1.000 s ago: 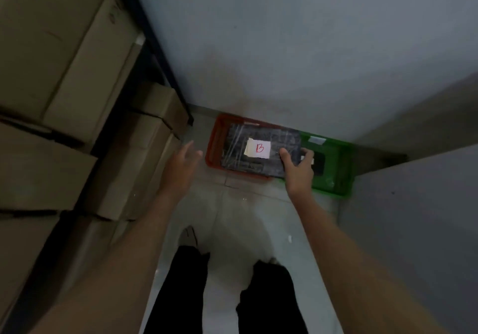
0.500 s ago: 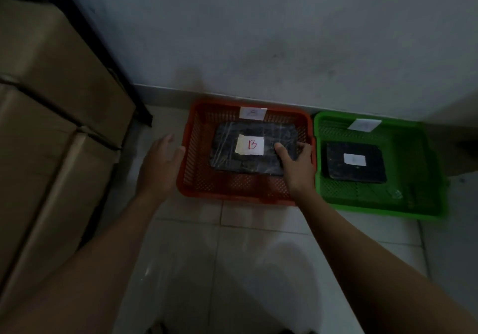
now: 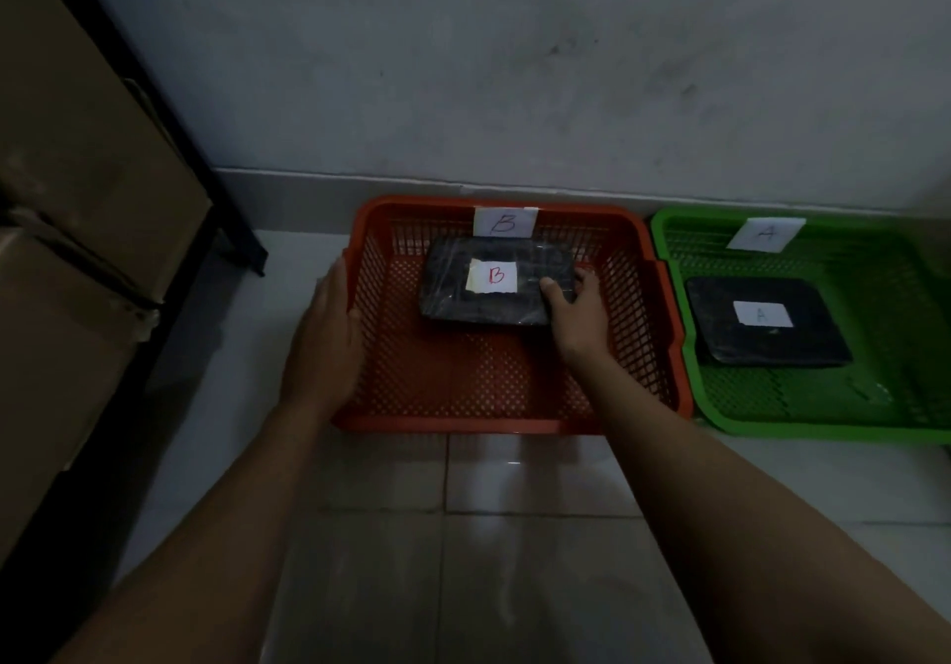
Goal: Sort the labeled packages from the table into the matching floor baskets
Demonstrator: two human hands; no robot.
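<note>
Inside the red basket (image 3: 514, 406), right hand (image 3: 576, 318) fingers (image 3: 549, 287) grip the B package (image 3: 453, 298); left hand (image 3: 324, 344) rests flat, grasping nothing, on its left rim. Looks like the set-down step, so next is just letting go.

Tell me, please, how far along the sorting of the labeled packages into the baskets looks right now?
Done: the package marked A lies in the green basket tagged A. In hand: the right hand grips the package marked B inside the red basket tagged B, not yet released; the left hand rests at that basket's side. Left: letting go. The table is out of view, so remaining packages are unknown.
</note>
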